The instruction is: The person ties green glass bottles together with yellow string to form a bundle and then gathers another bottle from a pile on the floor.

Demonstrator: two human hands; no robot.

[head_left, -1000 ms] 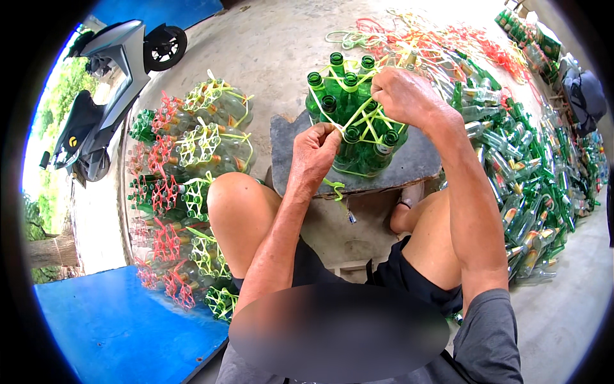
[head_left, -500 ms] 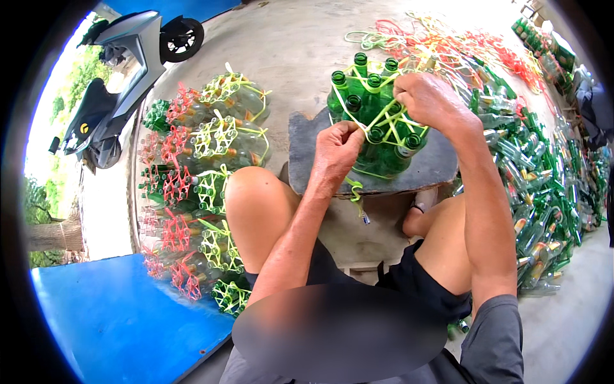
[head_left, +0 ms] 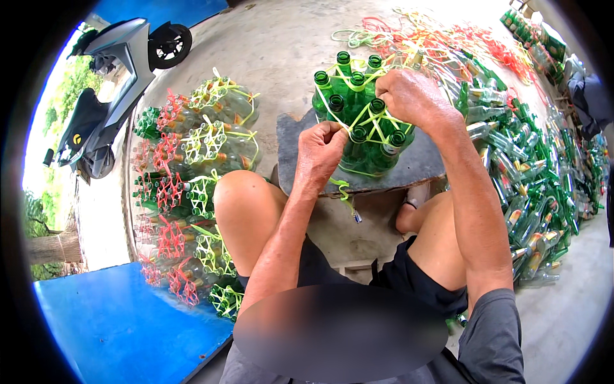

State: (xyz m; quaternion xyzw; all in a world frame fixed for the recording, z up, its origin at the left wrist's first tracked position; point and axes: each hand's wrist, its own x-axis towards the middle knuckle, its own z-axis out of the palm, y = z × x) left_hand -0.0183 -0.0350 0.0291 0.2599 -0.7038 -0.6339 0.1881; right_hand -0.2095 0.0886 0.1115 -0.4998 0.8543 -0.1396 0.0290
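Observation:
A cluster of green glass bottles stands upright on a dark, worn board in front of me. Yellow-green plastic strap laces between the bottle necks and runs round the bundle low down. At the bundle's near left side, my left hand pinches the strap between thumb and fingers. My right hand is curled closed on strap at the far right of the necks; its fingertips are partly hidden. A loose strap end dangles over the board's near edge.
Strapped bottle bundles stand in rows at left. Loose bottles are heaped at right, with tangled red and yellow straps beyond. A scooter stands far left, near a blue panel. My knees flank the board.
The whole view has shifted slightly, so the scene sits further left. Both hands keep nearly the same places at the bundle, still closed on the strap.

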